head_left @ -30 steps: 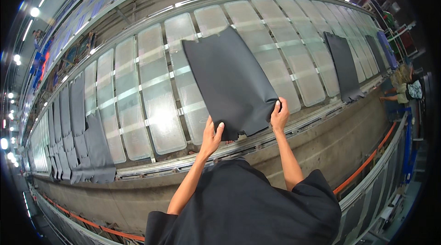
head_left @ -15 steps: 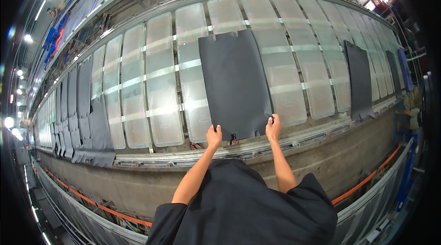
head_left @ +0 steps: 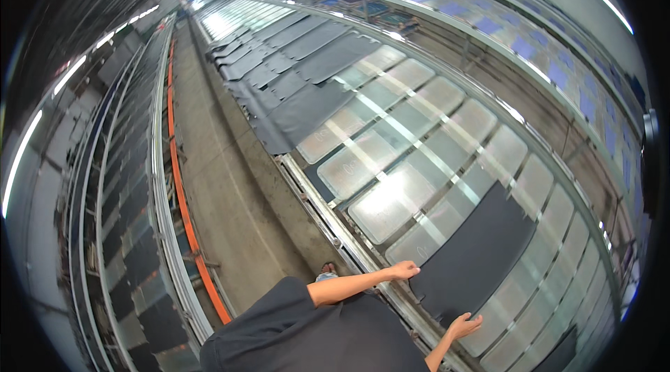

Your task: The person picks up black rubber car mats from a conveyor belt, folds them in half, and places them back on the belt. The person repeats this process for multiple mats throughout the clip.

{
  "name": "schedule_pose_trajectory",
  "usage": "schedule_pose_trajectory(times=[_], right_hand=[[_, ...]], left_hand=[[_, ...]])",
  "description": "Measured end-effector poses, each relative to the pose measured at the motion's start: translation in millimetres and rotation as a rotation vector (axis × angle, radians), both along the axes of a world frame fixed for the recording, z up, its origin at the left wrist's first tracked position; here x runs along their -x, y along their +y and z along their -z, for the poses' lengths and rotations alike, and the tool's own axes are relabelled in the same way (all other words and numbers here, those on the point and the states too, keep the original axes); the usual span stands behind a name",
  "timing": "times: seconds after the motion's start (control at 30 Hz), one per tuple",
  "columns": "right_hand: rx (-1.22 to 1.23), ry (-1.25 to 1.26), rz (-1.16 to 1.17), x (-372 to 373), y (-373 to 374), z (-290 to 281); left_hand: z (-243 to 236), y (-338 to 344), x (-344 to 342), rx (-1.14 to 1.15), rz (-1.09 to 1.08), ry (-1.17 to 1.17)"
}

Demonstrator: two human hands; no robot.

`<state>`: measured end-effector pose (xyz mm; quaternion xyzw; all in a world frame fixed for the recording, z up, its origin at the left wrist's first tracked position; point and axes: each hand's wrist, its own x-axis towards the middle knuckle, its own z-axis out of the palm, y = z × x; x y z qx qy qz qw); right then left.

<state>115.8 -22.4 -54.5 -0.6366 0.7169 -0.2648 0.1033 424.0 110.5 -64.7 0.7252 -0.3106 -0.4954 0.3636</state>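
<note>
A dark grey sheet (head_left: 469,250) lies across the translucent rectangular plates (head_left: 401,178) of the long rack at lower right, with notches in its short ends. My left hand (head_left: 403,270) has its fingers closed on the sheet's near edge at the left corner. My right hand (head_left: 465,324) is beside the other near corner, fingers apart and holding nothing that shows.
Several more dark sheets (head_left: 300,110) lie farther along the rack. A concrete aisle (head_left: 223,162) runs beside it to another rack (head_left: 132,246) with an orange rail (head_left: 181,204). A metal rail (head_left: 314,208) edges my rack. Behind stands a rack with blue pieces (head_left: 523,44).
The view has swung leftward along the rack and aisle. The sheet has flattened onto the plates. My right hand has let go of its corner, while my left stays on it.
</note>
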Motion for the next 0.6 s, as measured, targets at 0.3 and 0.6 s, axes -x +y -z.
schedule_pose_trajectory(times=[0.3, 0.6], right_hand=[[-0.105, -0.314, -0.625, -223.0, 37.7, -104.1], [-0.276, -0.389, -1.141, -464.9, 240.7, -98.4]], left_hand=[[-31.0, 195.8, -99.4, 0.092, -0.610, 0.306], [-42.8, 410.2, -190.2, 0.105, -0.737, 0.333]])
